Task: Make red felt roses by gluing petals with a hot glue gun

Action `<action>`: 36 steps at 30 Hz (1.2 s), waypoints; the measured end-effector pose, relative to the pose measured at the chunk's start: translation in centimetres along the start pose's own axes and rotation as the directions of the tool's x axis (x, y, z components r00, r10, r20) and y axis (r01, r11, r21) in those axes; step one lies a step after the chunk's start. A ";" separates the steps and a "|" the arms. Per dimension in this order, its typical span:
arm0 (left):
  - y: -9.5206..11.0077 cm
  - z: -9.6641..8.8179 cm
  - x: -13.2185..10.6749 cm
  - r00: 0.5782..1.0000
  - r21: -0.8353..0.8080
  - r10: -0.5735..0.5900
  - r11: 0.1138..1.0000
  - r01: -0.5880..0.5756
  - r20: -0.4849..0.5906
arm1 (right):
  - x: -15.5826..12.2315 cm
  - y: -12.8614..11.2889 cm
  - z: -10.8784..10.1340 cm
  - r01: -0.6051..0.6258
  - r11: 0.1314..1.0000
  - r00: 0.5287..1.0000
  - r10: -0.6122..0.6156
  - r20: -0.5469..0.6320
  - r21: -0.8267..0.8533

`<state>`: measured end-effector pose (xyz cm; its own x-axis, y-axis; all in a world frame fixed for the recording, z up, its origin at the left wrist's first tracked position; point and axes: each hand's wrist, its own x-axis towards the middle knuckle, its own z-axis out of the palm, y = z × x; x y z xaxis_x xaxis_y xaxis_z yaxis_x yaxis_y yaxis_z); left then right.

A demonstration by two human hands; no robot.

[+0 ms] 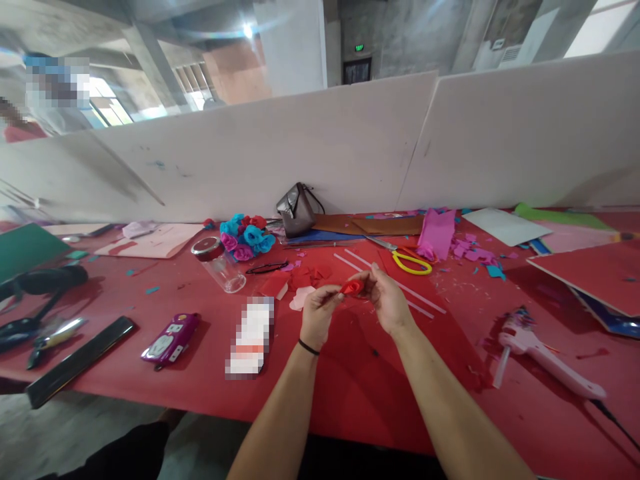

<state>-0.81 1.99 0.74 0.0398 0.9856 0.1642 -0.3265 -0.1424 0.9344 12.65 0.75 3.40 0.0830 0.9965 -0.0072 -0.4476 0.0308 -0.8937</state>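
Note:
My left hand [319,313] and my right hand [388,299] meet over the red table [350,380], fingers pinched together on a small rolled red paper flower [353,287] held between them. A black band circles my left wrist. Loose red paper pieces [313,273] and a pale pink scrap [301,297] lie just beyond my left hand. Thin white sticks [395,283] run diagonally past my right hand.
Finished blue, pink and red paper flowers [246,237] sit beside a tipped glass jar [219,264]. Yellow-handled scissors [410,260], pink crepe paper [437,232], a glue gun [543,360], a brown pouch [296,209], a black ruler [80,360] and a purple device [169,338] lie around. White boards [350,147] wall the back.

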 end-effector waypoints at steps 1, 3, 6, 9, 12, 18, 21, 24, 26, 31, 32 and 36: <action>0.0 0.0 0.0 1.000 -0.004 0.004 1.000 -0.004 -0.003 | 0.0 0.0 0.0 0.004 1.000 1.000 -0.004 0.004 0.000; 0.0 0.0 0.0 1.000 -0.012 0.010 1.000 -0.010 -0.006 | 0.0 0.2 0.0 0.014 1.000 1.000 -0.014 0.003 -0.001; 0.0 0.0 0.1 1.000 -0.035 0.004 0.999 -0.004 -0.014 | 0.0 0.4 -0.1 0.048 0.999 0.999 -0.048 -0.010 -0.001; -0.1 0.0 0.2 0.999 -0.067 -0.021 0.998 0.019 -0.028 | -0.2 0.3 -0.2 0.095 0.994 0.995 -0.095 -0.002 -0.058; -0.3 0.0 0.4 0.998 -0.098 -0.044 0.994 0.040 -0.035 | -0.4 0.1 0.1 0.131 0.978 0.991 -0.131 0.012 -0.161; -0.1 0.1 0.3 0.996 -0.157 -0.089 0.984 0.084 -0.023 | -0.2 0.3 0.7 0.118 0.971 0.993 -0.117 0.015 -0.207; 0.0 0.2 0.2 0.995 -0.161 -0.103 0.982 0.101 -0.008 | -0.1 0.6 0.6 0.102 0.976 0.995 -0.102 0.009 -0.192; 0.0 0.2 0.2 0.995 -0.148 -0.098 0.984 0.096 -0.010 | -0.1 0.7 0.6 0.088 0.978 0.996 -0.091 -0.007 -0.190; 0.0 0.1 0.3 0.996 -0.142 -0.090 0.986 0.088 -0.012 | -0.2 0.7 0.6 0.085 0.978 0.996 -0.090 -0.016 -0.192; -0.2 0.1 0.3 0.996 -0.125 -0.080 0.989 0.075 -0.037 | -0.4 0.4 0.8 0.103 0.970 0.994 -0.107 -0.003 -0.220; -0.2 0.1 0.4 0.996 -0.122 -0.078 0.990 0.072 -0.041 | -0.5 0.3 0.9 0.108 0.970 0.994 -0.108 0.011 -0.219; -0.3 0.0 0.4 0.997 -0.127 -0.068 0.990 0.062 -0.046 | -0.8 0.1 1.0 0.131 0.969 0.991 -0.123 0.049 -0.208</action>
<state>-0.67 2.39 0.57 0.0189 0.9962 0.0855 -0.4404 -0.0684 0.8952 11.63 0.08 3.79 0.0940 0.9877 0.1250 -0.2376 0.1442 -0.9606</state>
